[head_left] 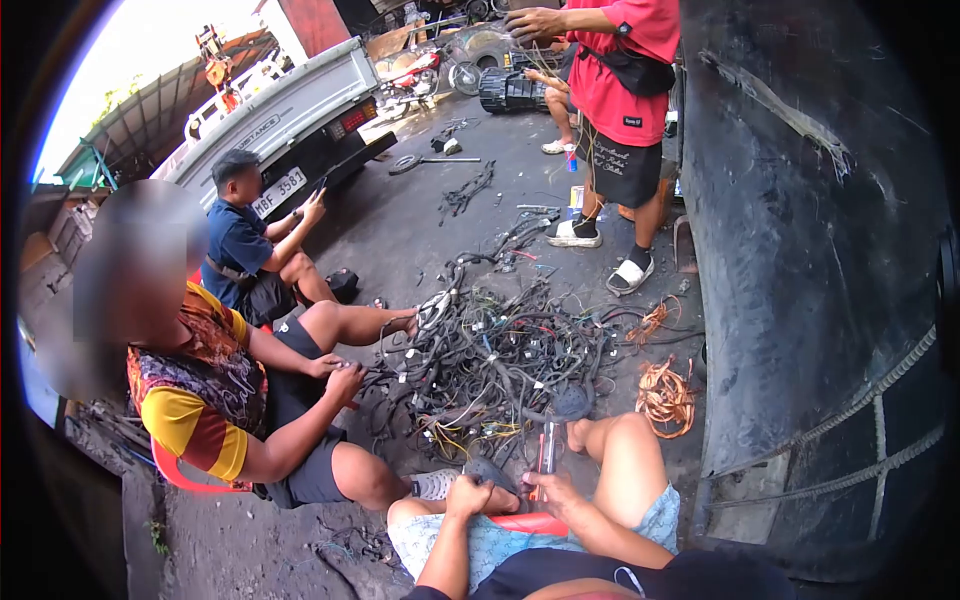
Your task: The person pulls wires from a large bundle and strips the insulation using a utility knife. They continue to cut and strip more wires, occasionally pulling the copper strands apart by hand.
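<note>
My right hand [553, 493] is closed around the lower end of a long, narrow tool with a grey body and red-orange parts [547, 447]. It points up and away from me and looks like a cutter knife, though its exact kind is hard to tell. My left hand [467, 495] is closed above my left thigh; what its fingers hold, if anything, does not show. Just beyond both hands, a big tangle of black wiring harnesses [500, 350] with white connectors and some coloured wires lies on the ground. Part of a red seat [530, 523] shows between my legs.
At left, a seated person [200, 420] works with wire in both hands. Behind, another person [240, 240] holds a phone near a truck [270, 130]. A person in red [630, 90] stands beyond the tangle. Copper wire [665, 395] lies near a dark panel [800, 250].
</note>
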The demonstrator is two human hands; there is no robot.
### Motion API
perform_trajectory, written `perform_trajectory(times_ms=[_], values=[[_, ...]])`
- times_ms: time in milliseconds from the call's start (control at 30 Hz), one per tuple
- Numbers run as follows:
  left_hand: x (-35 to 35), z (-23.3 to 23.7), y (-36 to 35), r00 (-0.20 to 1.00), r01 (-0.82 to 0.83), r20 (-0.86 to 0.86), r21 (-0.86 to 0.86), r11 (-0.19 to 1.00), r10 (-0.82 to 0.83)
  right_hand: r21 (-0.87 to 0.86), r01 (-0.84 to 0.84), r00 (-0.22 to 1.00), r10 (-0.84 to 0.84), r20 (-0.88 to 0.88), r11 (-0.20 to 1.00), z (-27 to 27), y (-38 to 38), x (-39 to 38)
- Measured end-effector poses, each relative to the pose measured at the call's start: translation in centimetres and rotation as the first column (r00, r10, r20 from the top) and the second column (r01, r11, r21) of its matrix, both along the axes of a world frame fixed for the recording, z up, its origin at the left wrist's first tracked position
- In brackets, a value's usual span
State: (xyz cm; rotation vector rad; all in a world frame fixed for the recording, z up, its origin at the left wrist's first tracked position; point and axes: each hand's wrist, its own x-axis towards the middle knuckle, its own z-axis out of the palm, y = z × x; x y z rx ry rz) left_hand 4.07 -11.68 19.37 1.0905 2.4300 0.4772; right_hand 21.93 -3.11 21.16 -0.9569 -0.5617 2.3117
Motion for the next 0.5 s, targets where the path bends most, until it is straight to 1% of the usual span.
perform_trajectory(times_ms=[33,67,100,133,167,200,233,267,333,367,433,467,500], values=[[-0.3,0.6,0.6,0.996,0.020,0.090,-0.254,0.967,0.003,-0.010,0.020,1.000,-0.020,-0.013,1.000,-0.1,0.0,0.0],[-0.3,0.7,1.2,0.998,0.050,0.052,-0.415,0.909,-0.031,-0.014,-0.004,1.000,0.004,-0.009,1.000,0.3,0.1,0.0],[0.2,1.0,1.3,0.995,0.095,0.026,-0.490,0.867,-0.094,-0.004,0.012,1.000,-0.012,-0.018,1.000,0.8,0.3,0.0],[1.2,2.4,1.6,0.987,0.136,0.008,-0.564,0.814,-0.160,0.002,0.028,0.999,-0.028,-0.028,1.000,1.1,0.2,0.0],[1.5,2.8,1.6,0.990,0.123,0.010,-0.567,0.814,-0.143,-0.002,0.011,1.000,-0.011,-0.027,1.000,1.2,0.2,-0.1],[1.8,3.0,1.7,0.949,0.282,0.065,-0.606,0.744,-0.307,0.002,0.016,1.000,-0.016,-0.016,1.000,1.2,0.3,-0.1],[2.1,3.1,1.7,0.878,0.432,0.130,-0.632,0.643,-0.461,0.005,0.023,1.000,-0.023,-0.004,1.000,1.1,0.5,-0.1],[2.3,3.4,1.6,0.879,0.430,0.132,-0.633,0.643,-0.459,0.008,0.037,0.999,-0.037,0.007,0.999,1.0,0.6,-0.1],[2.7,3.8,1.4,0.856,0.504,0.229,-0.573,0.647,-0.464,0.013,0.033,0.999,-0.033,0.023,0.999,1.0,0.8,0.2],[2.8,3.2,1.4,0.854,0.506,0.232,-0.571,0.646,-0.465,0.019,0.044,0.999,-0.044,0.025,0.999,1.1,0.9,0.4],[2.8,1.8,1.4,0.849,0.486,0.172,-0.624,0.612,-0.499,0.025,0.053,0.998,-0.054,0.034,0.998,0.9,1.3,0.7],[2.9,1.7,1.3,0.850,0.488,0.181,-0.625,0.609,-0.495,0.007,0.063,0.997,-0.063,0.035,0.998,0.4,1.4,0.5],[2.8,1.6,1.3,0.840,0.518,0.224,-0.600,0.609,-0.494,-0.012,0.073,0.997,-0.073,0.035,0.997,0.1,1.3,0.5]])
